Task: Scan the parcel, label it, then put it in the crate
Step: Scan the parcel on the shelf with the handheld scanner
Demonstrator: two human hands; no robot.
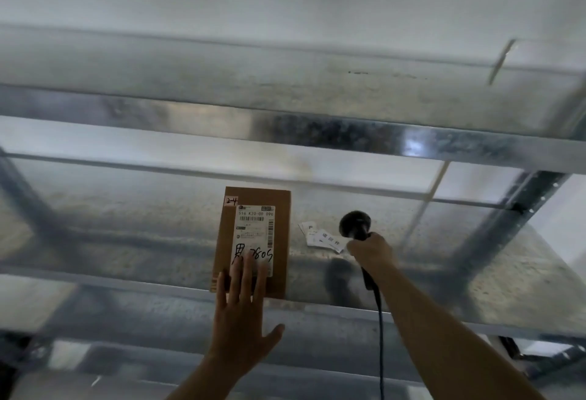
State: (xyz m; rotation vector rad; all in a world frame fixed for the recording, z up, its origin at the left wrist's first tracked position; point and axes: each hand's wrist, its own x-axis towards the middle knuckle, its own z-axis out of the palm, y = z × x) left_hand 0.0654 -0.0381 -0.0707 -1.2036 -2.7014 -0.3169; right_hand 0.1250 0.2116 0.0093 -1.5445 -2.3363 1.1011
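Observation:
A flat brown cardboard parcel lies on a galvanised metal shelf. It carries a white shipping label with barcodes and black handwriting, plus a small pink tag at its top left corner. My left hand is spread flat, its fingertips resting on the parcel's near end. My right hand grips the handle of a black barcode scanner, whose head is just right of the parcel. The scanner's cable hangs down under my forearm. No crate is in view.
A few small white printed labels lie on the shelf between the parcel and the scanner. Another shelf level runs overhead. A perforated steel upright stands at the right. A lower shelf edge crosses below my arms.

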